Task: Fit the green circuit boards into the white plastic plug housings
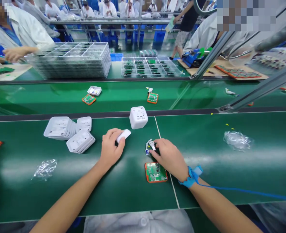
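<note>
My left hand is closed on a white plastic piece held just above the green table. My right hand, with a blue wrist strap around its wrist, pinches a small white connector with a short cable. Just below those fingers lies a green circuit board with an orange edge. A white cube-shaped housing stands upright beyond both hands. To the left of my left hand sit stacked white covers, a single-looking smaller cover and a longer stack.
Crumpled clear plastic lies at left and right. Past a dark rail, a green conveyor carries boards and white parts. Clear trays stand beyond it. A metal strut slants at right. Co-workers sit across the line.
</note>
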The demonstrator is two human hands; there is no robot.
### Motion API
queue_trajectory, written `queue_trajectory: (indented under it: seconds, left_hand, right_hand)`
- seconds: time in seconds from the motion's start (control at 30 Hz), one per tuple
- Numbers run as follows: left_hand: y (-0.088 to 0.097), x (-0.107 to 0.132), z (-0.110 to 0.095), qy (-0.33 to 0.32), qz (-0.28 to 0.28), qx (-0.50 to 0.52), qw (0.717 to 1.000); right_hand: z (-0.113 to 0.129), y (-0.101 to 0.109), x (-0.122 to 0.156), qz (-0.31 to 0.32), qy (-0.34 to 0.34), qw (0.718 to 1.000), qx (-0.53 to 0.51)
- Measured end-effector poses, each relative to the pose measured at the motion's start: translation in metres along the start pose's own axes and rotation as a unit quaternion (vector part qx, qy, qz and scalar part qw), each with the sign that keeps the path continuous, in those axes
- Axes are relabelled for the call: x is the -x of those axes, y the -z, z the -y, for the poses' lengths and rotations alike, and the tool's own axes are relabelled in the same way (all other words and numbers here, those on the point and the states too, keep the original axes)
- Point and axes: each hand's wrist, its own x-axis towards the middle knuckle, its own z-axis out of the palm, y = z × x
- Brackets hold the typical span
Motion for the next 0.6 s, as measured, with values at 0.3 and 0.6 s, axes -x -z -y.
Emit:
queue_trajectory:
  seconds: [0.3,0.6]
  left_hand:
    - [-0.013,0.008,-0.016,0.228,0.111,0.264,0.931]
    - [-0.008,0.014,-0.02,0.202,0.237,0.366,0.877]
  right_hand:
    - [0.029,0.003,-0.012,-0.048,0.183,0.979,-0.072]
    - [0.036,-0.004,-0.013,-0.126,0.226,0.965,-0.049]
